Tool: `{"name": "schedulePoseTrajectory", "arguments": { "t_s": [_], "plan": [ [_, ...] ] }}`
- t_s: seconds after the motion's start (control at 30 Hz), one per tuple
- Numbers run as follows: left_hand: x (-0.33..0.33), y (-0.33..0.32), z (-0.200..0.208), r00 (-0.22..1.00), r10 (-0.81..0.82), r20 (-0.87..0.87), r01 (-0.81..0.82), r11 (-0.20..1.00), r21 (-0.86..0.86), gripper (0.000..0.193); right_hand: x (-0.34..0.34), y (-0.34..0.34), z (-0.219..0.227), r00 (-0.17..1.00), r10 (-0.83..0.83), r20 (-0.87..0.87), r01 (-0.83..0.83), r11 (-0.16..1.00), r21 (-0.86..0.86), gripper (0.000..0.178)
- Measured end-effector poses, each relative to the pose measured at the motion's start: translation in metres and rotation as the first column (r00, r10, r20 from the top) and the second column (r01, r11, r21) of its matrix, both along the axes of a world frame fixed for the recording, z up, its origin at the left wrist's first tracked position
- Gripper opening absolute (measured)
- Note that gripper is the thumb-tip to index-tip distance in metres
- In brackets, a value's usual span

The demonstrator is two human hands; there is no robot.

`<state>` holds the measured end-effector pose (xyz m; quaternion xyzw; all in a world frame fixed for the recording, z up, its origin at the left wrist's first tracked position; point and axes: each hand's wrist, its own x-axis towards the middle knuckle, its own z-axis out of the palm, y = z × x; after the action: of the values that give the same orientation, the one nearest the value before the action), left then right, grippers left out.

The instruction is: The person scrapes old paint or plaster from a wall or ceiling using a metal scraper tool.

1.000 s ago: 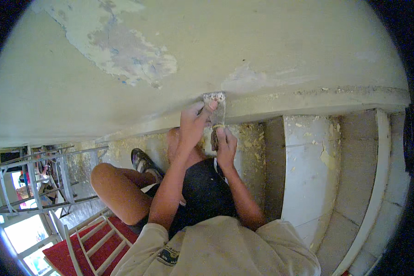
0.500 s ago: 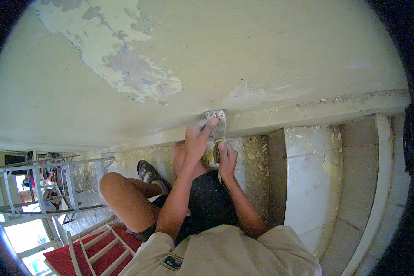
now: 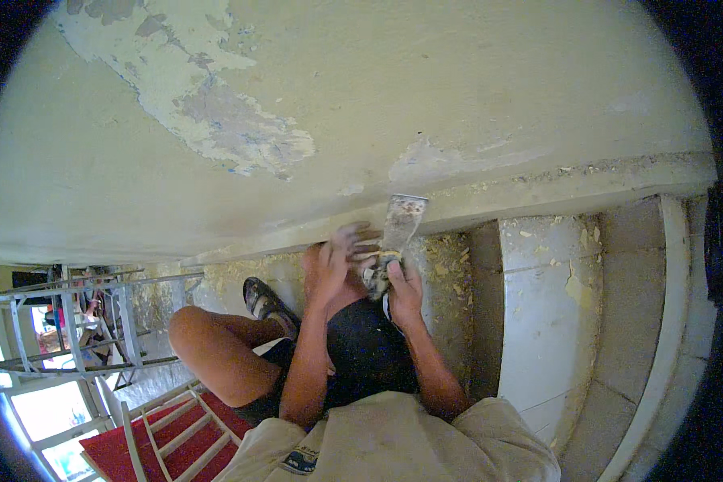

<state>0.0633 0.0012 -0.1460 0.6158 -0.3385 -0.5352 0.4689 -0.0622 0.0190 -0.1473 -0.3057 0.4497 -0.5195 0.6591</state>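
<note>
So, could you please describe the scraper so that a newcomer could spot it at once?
Start at the big pale wall with peeling paint and drop to the ledge along its base. There the scraper sits in the right hand, beside the left hand: the only flat metal blade, smeared with plaster.

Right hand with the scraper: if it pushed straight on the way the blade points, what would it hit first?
Most likely the pale painted wall: the scraper in the right hand has its blade edge at or nearly on it. Depth is unclear.
</note>
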Motion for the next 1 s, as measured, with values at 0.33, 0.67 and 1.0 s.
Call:
{"name": "schedulePoseTrajectory", "arguments": {
  "t_s": [0.33, 0.67, 1.0],
  "plan": [
    [0.048, 0.067, 0.082, 0.789, -0.378, 0.484, 0.276, 0.922, 0.271, 0.050, 0.033, -0.047, 0.013, 0.950, 0.207, 0.235, -0.217, 0.976, 0.018, 0.025],
    [0.066, 0.070, 0.102, 0.993, -0.117, 0.029, 0.097, 0.919, 0.383, 0.040, 0.060, -0.061, 0.016, 0.669, 0.104, 0.736, -0.194, 0.980, 0.038, 0.030],
    [0.057, 0.047, 0.118, 0.917, -0.163, 0.363, 0.083, 0.970, 0.227, 0.040, 0.065, -0.068, 0.012, 0.557, 0.042, 0.829, -0.157, 0.986, 0.055, 0.017]
  ]
}}
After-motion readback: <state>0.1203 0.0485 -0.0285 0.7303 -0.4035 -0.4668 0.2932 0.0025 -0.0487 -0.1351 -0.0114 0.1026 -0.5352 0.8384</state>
